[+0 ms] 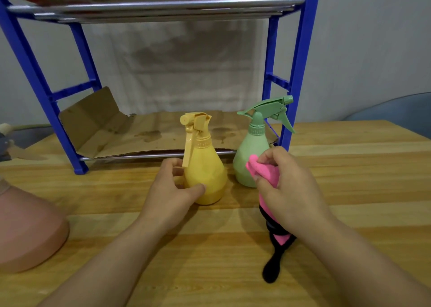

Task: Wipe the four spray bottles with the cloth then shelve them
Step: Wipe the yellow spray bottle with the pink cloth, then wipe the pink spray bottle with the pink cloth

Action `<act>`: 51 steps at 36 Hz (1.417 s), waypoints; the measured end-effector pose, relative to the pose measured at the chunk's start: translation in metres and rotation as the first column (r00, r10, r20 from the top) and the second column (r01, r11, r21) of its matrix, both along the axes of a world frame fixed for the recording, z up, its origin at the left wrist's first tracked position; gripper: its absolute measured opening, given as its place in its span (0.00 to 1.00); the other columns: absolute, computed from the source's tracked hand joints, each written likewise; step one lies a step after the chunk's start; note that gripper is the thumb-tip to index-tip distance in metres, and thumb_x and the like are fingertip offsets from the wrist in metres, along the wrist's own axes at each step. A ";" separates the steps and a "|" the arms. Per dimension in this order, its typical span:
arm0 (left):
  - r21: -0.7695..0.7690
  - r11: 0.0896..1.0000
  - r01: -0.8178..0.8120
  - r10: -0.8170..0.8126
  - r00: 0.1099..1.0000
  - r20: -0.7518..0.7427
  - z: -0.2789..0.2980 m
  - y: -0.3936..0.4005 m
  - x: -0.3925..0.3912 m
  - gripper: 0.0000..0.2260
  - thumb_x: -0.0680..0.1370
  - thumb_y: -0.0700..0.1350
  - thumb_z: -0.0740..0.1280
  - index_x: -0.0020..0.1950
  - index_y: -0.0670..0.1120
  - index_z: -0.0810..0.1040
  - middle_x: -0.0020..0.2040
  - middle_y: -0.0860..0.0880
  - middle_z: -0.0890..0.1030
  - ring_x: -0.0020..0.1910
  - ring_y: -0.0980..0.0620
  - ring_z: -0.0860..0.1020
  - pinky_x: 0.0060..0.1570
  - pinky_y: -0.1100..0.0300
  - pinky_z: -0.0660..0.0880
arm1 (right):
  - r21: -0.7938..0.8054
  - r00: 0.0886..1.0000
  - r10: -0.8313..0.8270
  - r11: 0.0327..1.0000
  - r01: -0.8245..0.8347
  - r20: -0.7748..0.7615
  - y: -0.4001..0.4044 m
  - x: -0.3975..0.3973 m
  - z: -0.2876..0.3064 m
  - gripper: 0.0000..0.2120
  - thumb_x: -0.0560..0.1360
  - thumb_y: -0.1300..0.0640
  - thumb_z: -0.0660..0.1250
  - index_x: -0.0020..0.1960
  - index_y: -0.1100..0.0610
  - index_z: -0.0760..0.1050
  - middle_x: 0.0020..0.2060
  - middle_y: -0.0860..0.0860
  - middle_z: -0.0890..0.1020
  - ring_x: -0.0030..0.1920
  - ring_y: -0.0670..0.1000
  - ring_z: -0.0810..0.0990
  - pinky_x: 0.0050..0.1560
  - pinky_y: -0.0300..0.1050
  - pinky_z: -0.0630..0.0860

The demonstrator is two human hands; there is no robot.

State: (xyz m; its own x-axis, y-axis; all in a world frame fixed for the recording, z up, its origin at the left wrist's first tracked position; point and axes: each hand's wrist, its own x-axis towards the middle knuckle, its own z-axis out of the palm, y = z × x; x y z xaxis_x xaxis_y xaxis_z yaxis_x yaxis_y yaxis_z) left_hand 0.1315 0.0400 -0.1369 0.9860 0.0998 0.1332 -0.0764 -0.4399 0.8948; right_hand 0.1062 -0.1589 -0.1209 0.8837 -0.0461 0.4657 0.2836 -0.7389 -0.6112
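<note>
A yellow spray bottle [206, 167] stands upright on the wooden table [349, 167], just in front of the shelf. My left hand [172, 190] wraps around its lower left side, thumb on the front. To its right stands a green spray bottle [250, 154], upright, nozzle pointing right. My right hand [286, 185] holds a pink and black cloth [265, 174] bunched in the fingers, close to the green bottle's lower right side; the cloth's black tail hangs down to the table. A pink bottle's base [25, 232] shows large at the left edge.
A blue-framed shelf rack [296, 73] with metal rails stands at the table's far side. Stained cardboard [140, 134] lines its bottom tier, and another cardboard sheet lies on the upper tier. Something grey and beige [5, 139] is at the far left.
</note>
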 end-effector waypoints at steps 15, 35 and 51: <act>0.067 0.980 -0.188 0.182 0.980 0.085 -0.002 -0.022 0.021 0.24 0.62 0.53 0.79 0.51 0.50 0.71 0.51 0.50 0.75 0.50 0.51 0.75 0.49 0.53 0.75 | -0.065 0.999 0.005 0.998 -0.002 0.043 -0.001 0.001 -0.002 0.10 0.73 0.58 0.69 0.50 0.47 0.71 0.47 0.45 0.77 0.47 0.48 0.75 0.47 0.46 0.75; 0.221 0.975 0.001 0.005 1.000 -0.025 0.034 0.036 -0.052 0.10 0.70 0.51 0.74 0.47 0.51 0.79 0.43 0.53 0.81 0.38 0.57 0.78 0.35 0.63 0.73 | -0.136 0.992 0.110 0.986 -0.101 0.056 0.020 -0.017 0.010 0.10 0.72 0.54 0.72 0.53 0.46 0.78 0.45 0.44 0.77 0.47 0.47 0.75 0.46 0.42 0.72; -0.086 0.983 -0.162 0.179 0.955 0.237 0.042 0.135 -0.142 0.06 0.68 0.41 0.75 0.41 0.47 0.80 0.36 0.48 0.80 0.34 0.53 0.76 0.34 0.63 0.75 | -0.022 0.920 0.361 0.932 -0.362 0.149 0.121 -0.048 0.024 0.08 0.76 0.48 0.65 0.51 0.44 0.81 0.45 0.37 0.77 0.51 0.36 0.74 0.49 0.24 0.65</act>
